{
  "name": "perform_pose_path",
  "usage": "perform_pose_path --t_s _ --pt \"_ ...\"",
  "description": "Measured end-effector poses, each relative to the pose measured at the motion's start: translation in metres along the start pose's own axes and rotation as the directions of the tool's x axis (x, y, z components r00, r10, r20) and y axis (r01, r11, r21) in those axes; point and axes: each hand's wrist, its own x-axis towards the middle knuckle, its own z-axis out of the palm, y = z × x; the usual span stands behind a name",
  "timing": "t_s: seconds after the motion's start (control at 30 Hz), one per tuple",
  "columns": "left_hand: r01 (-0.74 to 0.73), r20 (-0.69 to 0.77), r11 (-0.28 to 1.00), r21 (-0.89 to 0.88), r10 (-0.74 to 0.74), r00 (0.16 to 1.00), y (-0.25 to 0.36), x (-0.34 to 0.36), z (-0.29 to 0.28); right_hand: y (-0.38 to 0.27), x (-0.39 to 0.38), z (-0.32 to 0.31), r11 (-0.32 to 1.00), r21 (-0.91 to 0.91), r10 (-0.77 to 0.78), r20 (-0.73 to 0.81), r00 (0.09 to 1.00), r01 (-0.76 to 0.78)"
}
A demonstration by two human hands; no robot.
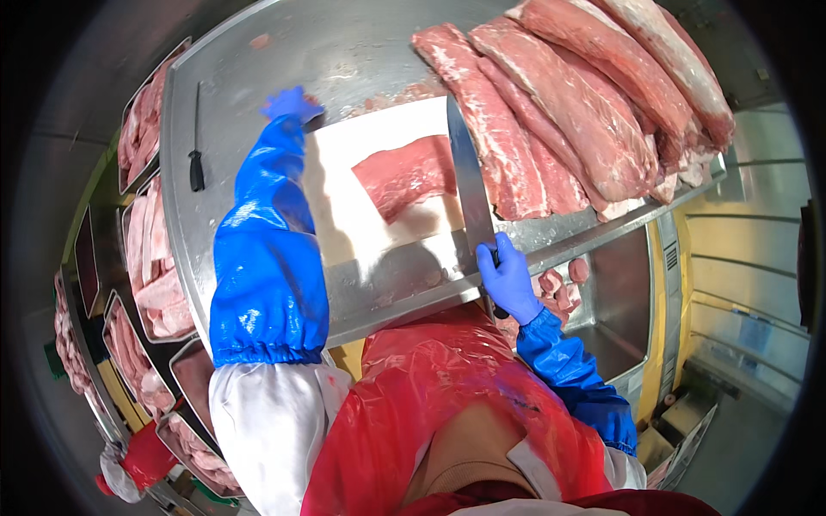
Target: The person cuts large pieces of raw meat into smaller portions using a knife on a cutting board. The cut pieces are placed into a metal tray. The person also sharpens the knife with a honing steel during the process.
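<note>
My right hand (509, 279), in a purple-blue glove, is wrapped round the black handle of a long, broad knife (469, 172). Its blade points away from me and crosses the right part of a white cutting board (340, 159). Left of the blade, a flat piece of raw meat (403, 176) lies on the board, its right end meeting the blade's edge in view. My left hand (292, 105) reaches to the board's far left corner, low over the steel table. Its fingers are smeared, and reddish bits of meat show beside them; whether it grips any cannot be made out.
Long raw loins (568, 112) are heaped right of the board. A sharpening steel (196, 170) lies on the steel table (228, 77) at left. Below the table's right edge, a metal bin (615, 292) holds meat chunks. Meat-filled trays (155, 267) stand left; another person (142, 460) is at lower left.
</note>
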Motion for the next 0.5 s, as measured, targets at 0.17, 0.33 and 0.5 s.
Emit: perform_pose_path --t_s 0.17,0.33,0.5 --pt "0.191 -0.166 0.959 -0.211 -0.227 0.960 -0.089 -0.001 0.047 0.056 -0.020 -0.018 0.996 0.010 0.087 -0.022 0.996 -0.087" --pt "0.027 -0.101 1.000 -0.010 -0.028 0.995 -0.215 -0.070 0.086 0.067 -0.025 -0.033 0.938 0.116 0.328 0.006 0.945 -0.326" --pt "-0.330 -0.259 0.868 -0.372 0.244 0.935 -0.250 -0.209 0.149 0.060 -0.033 -0.010 0.967 0.179 0.207 -0.138 0.968 -0.181"
